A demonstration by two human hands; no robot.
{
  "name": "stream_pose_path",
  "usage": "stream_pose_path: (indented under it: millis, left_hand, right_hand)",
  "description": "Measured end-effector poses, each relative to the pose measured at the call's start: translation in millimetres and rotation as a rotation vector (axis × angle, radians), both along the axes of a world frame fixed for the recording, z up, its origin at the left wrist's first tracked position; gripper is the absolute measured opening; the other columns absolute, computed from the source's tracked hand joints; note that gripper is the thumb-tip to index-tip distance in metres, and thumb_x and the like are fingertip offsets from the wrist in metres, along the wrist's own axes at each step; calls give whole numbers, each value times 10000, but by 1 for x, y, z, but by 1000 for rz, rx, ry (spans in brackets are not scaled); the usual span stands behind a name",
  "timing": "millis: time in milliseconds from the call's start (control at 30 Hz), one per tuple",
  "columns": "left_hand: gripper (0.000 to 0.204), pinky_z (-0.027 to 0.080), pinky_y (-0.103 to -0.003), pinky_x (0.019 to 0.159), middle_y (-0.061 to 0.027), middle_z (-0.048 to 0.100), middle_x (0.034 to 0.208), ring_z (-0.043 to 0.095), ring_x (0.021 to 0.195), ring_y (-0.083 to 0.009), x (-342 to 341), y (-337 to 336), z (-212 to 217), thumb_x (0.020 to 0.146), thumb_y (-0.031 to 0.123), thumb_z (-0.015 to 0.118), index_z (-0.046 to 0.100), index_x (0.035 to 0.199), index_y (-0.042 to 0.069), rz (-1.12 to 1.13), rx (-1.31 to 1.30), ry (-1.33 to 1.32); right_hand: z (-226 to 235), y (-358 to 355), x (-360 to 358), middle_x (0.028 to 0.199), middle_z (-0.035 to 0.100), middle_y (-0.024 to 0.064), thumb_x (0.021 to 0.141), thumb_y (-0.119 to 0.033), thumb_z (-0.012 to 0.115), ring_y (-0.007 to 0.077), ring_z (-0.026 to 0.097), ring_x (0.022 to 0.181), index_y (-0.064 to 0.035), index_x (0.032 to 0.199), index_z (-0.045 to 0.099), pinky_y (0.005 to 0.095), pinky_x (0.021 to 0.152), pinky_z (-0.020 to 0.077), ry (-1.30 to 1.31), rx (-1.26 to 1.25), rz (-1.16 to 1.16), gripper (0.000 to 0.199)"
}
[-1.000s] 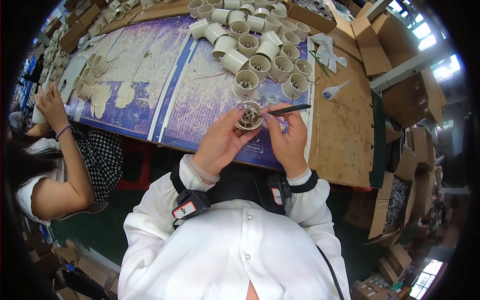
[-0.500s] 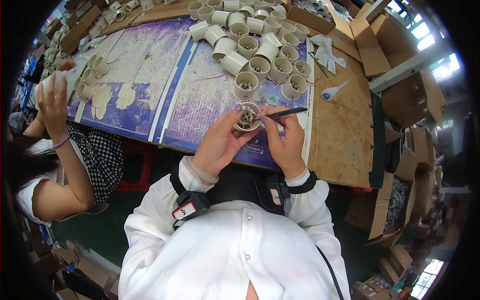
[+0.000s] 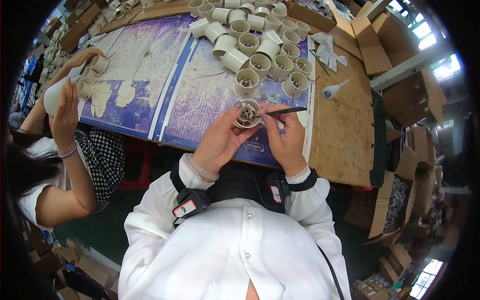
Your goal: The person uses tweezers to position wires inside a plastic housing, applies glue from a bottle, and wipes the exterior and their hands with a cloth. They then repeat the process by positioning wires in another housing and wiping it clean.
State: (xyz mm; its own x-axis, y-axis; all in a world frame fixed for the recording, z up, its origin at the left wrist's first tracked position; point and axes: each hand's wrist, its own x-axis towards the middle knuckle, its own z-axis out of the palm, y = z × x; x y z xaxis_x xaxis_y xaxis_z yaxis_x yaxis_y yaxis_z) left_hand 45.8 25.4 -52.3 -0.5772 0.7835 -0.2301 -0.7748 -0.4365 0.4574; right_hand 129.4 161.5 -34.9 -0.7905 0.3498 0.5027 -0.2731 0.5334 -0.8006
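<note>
My left hand (image 3: 222, 137) grips a cream plastic lamp socket (image 3: 247, 114), its open end facing up and showing metal contacts inside. My right hand (image 3: 285, 137) holds a thin black tool (image 3: 286, 111) with its tip poked into the socket's mouth. Both hands hover just above the near edge of the blue and white sheet (image 3: 200, 95) on the workbench. A cluster of several more cream sockets (image 3: 260, 50) lies just beyond my hands.
At my left a co-worker in a checked top holds a cream socket (image 3: 52, 95) in raised hands. White gloves (image 3: 327, 50) and a small glue tube (image 3: 335, 90) lie on the brown board (image 3: 345, 125) at the right. Cardboard boxes (image 3: 400, 100) stand around.
My hands stay on the socket and tool with small shifts. The co-worker at left has lifted a socket up off the bench with both hands.
</note>
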Motion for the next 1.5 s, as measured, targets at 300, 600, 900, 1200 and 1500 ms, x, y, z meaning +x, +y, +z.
stream_pose_path:
  millis: [300, 600, 900, 1200, 1500]
  left_hand:
    - [291, 461, -368, 968, -106, 589, 1123, 570, 1039, -182, -1, -1, -1, 983, 228, 470, 525, 1175, 15, 5, -4, -2]
    - [301, 455, -369, 973, -97, 587, 1123, 564, 1042, -179, -1, -1, -2, 979, 240, 484, 523, 1189, 27, 6, -11, -13]
    - [317, 454, -367, 972, -94, 586, 1117, 560, 1041, -176, -1, 0, 0, 974, 265, 500, 528, 1182, 28, 2, -12, -3]
    - [314, 454, -353, 968, -85, 595, 1092, 570, 1017, -165, -2, 1, -1, 973, 267, 505, 537, 1170, 25, 2, -40, 64]
    - [325, 456, -345, 963, -74, 595, 1096, 569, 1017, -153, -2, -3, 9, 972, 277, 506, 536, 1181, 29, 13, -42, 58]
  right_hand:
    - [-2, 1, -1, 1032, 659, 135, 903, -38, 590, 177, 633, 938, 7, 1018, 539, 283, 834, 494, -9, 51, 4, 133]
    - [0, -1, 0, 1017, 660, 139, 897, -35, 596, 184, 639, 940, 8, 994, 553, 287, 834, 496, 17, -9, 11, 115]
    - [-1, -1, -1, 1016, 663, 139, 881, -32, 613, 207, 650, 928, 7, 989, 582, 297, 813, 507, 8, 98, -33, 119]
    - [-4, -4, -5, 1015, 664, 133, 883, -42, 613, 205, 652, 917, 6, 984, 592, 295, 798, 510, 75, 315, -108, 115]
    - [-2, -4, -5, 1023, 658, 129, 896, -45, 603, 186, 645, 926, 2, 1011, 569, 283, 807, 505, 10, -27, -12, 129]
